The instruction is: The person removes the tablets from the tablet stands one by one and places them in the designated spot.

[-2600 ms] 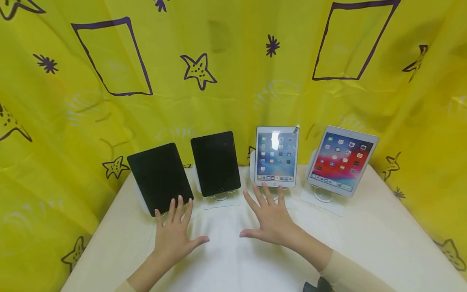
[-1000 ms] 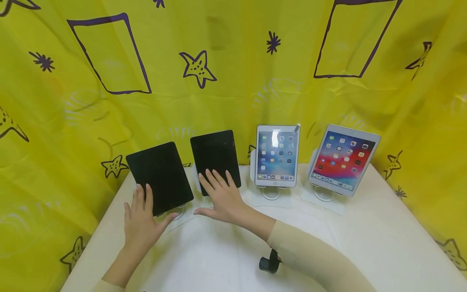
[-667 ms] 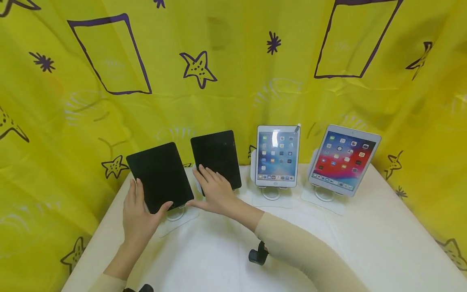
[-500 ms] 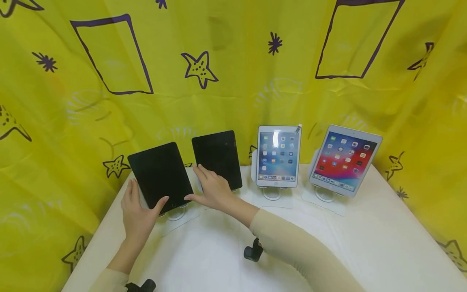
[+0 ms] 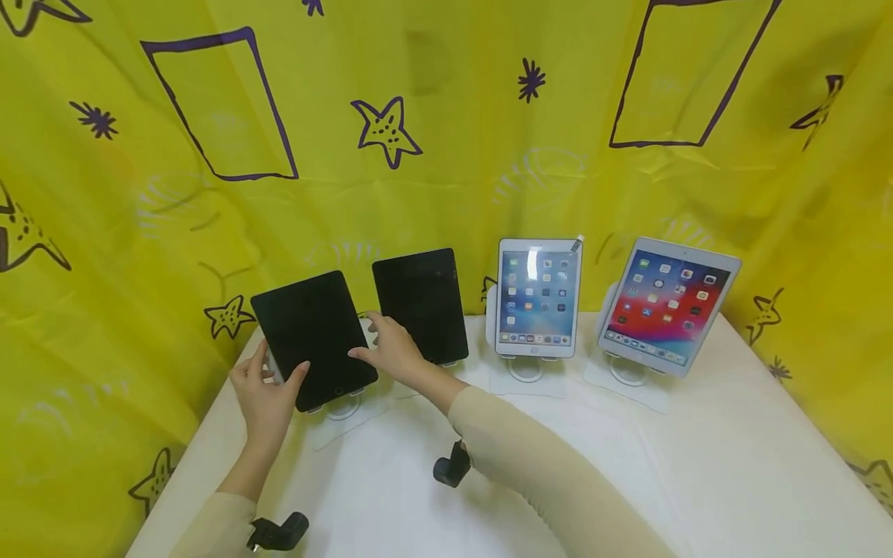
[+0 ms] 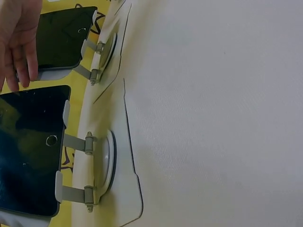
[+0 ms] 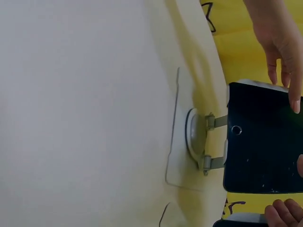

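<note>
The leftmost black tablet (image 5: pixel 314 341) leans on a white stand (image 6: pixel 105 161), dark screen forward, home button low. My left hand (image 5: pixel 263 399) is at its left edge, the thumb over the screen and the fingers bent round the side. At the right edge, my right hand (image 5: pixel 396 353) has its thumb before the screen and its fingers hooked at the side, between this tablet and a second black tablet (image 5: pixel 425 306). The fingertips behind the edges are partly hidden. In the right wrist view, the left hand (image 7: pixel 279 42) hangs over the tablet's side (image 7: pixel 262 142).
Right of these stand a white tablet with a blue screen (image 5: pixel 536 298) and a white tablet with a red and blue screen (image 5: pixel 666 306), each on a stand. All are on a white table (image 5: pixel 558 434). A yellow curtain (image 5: pixel 453 155) hangs behind. Black wrist devices (image 5: pixel 452 465) are on both arms.
Both hands, earlier spread above the table, have come to the leftmost tablet's two sides. The right hand has moved left from the third tablet. Fingers have bent inward; the tablets look unmoved.
</note>
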`<action>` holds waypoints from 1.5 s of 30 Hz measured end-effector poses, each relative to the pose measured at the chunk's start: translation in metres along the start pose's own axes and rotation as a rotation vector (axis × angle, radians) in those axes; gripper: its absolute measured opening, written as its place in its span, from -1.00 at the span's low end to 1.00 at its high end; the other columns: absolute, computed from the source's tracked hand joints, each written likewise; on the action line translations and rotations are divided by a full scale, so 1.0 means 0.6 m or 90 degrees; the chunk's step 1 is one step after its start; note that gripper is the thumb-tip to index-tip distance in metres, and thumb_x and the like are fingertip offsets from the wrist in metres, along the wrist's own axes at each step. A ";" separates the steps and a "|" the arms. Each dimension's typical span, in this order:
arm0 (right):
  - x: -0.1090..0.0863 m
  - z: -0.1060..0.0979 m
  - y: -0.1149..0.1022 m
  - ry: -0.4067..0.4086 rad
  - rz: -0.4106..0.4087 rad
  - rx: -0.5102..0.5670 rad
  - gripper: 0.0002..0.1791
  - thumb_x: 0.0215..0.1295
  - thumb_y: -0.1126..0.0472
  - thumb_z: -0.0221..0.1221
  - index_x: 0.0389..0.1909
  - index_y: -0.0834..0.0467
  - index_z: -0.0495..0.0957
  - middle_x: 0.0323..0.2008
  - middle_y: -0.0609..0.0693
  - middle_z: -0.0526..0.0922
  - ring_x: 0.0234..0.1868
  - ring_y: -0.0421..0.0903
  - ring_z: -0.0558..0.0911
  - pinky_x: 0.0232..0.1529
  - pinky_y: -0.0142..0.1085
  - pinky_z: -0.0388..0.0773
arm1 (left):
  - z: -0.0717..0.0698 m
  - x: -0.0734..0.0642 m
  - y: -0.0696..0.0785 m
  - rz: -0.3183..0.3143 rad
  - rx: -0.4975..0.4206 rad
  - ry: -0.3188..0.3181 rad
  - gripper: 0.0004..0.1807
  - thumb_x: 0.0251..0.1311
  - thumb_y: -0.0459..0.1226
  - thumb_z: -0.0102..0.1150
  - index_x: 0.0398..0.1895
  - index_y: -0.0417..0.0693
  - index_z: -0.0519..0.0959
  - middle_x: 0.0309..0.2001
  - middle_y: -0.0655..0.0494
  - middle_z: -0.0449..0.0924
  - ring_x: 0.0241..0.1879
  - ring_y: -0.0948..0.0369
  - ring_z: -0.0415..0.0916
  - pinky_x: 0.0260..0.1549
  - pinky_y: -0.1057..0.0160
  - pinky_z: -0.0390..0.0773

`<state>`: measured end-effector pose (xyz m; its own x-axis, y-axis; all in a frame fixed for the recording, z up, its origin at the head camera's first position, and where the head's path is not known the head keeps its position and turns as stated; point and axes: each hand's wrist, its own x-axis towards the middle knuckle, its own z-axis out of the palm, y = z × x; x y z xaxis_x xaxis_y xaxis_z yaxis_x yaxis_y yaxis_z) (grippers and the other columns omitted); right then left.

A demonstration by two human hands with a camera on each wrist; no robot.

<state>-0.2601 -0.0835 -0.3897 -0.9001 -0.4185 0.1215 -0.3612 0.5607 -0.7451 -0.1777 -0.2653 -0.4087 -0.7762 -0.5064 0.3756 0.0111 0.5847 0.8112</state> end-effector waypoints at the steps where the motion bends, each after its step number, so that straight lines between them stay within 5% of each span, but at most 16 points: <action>1: 0.002 0.002 -0.002 -0.003 0.003 0.008 -0.24 0.19 0.01 0.27 0.36 0.14 0.21 0.07 0.09 0.51 -0.01 -0.04 0.57 -0.12 -0.32 0.58 | 0.001 0.000 0.001 -0.004 -0.003 0.005 -0.24 0.09 -0.22 0.34 0.36 -0.16 0.25 -0.02 -0.18 0.17 -0.16 0.13 0.20 -0.36 0.60 0.21; 6: 0.005 0.013 -0.008 0.027 0.000 0.017 -0.34 0.20 0.08 0.27 0.29 0.15 0.31 0.01 0.09 0.47 -0.13 -0.08 0.57 -0.24 -0.40 0.52 | 0.010 0.001 0.004 -0.024 -0.025 0.019 -0.30 0.09 -0.28 0.33 0.33 -0.14 0.29 -0.12 -0.06 0.19 -0.21 0.25 0.15 -0.37 0.64 0.21; 12: -0.002 0.021 -0.009 0.077 0.008 0.039 -0.46 0.20 0.16 0.27 0.20 0.17 0.39 -0.06 0.05 0.45 -0.20 -0.12 0.54 -0.27 -0.44 0.48 | 0.011 -0.001 -0.001 -0.039 -0.046 0.022 -0.39 0.16 -0.32 0.25 0.28 -0.15 0.29 -0.01 -0.08 0.23 -0.13 0.27 0.18 -0.27 0.70 0.26; 25: -0.015 0.013 -0.004 0.128 -0.064 0.115 -0.68 0.18 0.24 0.27 -0.07 0.18 0.44 -0.27 0.07 0.64 -0.29 -0.09 0.61 -0.31 -0.45 0.53 | 0.001 -0.009 -0.010 0.048 -0.142 0.042 -0.45 0.15 -0.42 0.22 0.19 -0.28 0.27 -0.14 0.19 0.32 -0.29 0.48 0.33 -0.30 0.72 0.36; 32: -0.025 0.001 -0.008 0.139 -0.095 0.120 -0.67 0.14 0.24 0.29 -0.10 0.20 0.45 -0.27 0.07 0.62 -0.29 -0.09 0.61 -0.28 -0.49 0.53 | -0.013 -0.013 0.007 0.048 -0.168 0.044 -0.46 0.10 -0.45 0.25 0.16 -0.31 0.29 -0.20 0.38 0.29 -0.31 0.44 0.35 -0.31 0.70 0.38; 45: -0.047 -0.023 -0.019 0.159 -0.126 0.132 -0.66 0.09 0.28 0.33 -0.13 0.22 0.45 -0.32 0.08 0.60 -0.32 -0.07 0.62 -0.28 -0.48 0.54 | -0.033 -0.021 0.033 0.067 -0.174 0.017 -0.45 0.09 -0.47 0.26 0.16 -0.30 0.30 -0.20 0.39 0.32 -0.33 0.46 0.37 -0.35 0.69 0.40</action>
<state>-0.2339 -0.0685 -0.3755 -0.8591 -0.3023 0.4131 -0.4996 0.3195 -0.8052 -0.1553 -0.2596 -0.3884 -0.7449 -0.4711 0.4724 0.2624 0.4441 0.8567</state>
